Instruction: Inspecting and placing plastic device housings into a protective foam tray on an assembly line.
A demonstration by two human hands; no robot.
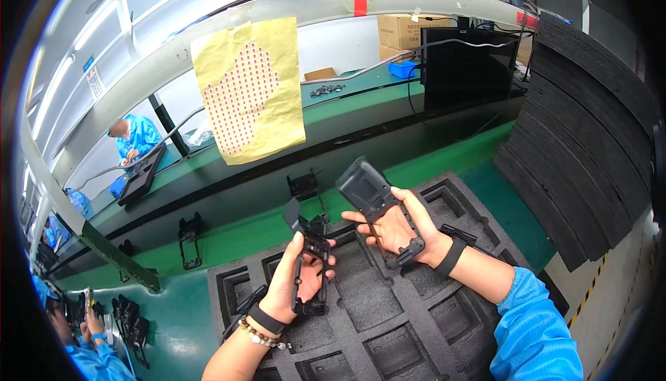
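Note:
My left hand [295, 280] is closed on a black plastic frame part [317, 248], an open rectangular outline with a small flap tilted up at its top. My right hand [406, 232] grips a second black plastic frame part [364, 183], which carries a broad rectangular panel at its upper end. Both parts are held up over a dark grey foam tray [364, 291] with rectangular pockets, apart from each other. A black band circles each of my wrists, and a beaded bracelet sits on the left one.
Similar black frames [189, 241] lie on the green bench beyond the tray. Stacked black foam sheets [576, 145] rise at the right. A monitor [454, 69] and a hanging yellow sheet [253, 90] stand farther back. At the lower left, a co-worker's hands [94, 325] are near more black parts.

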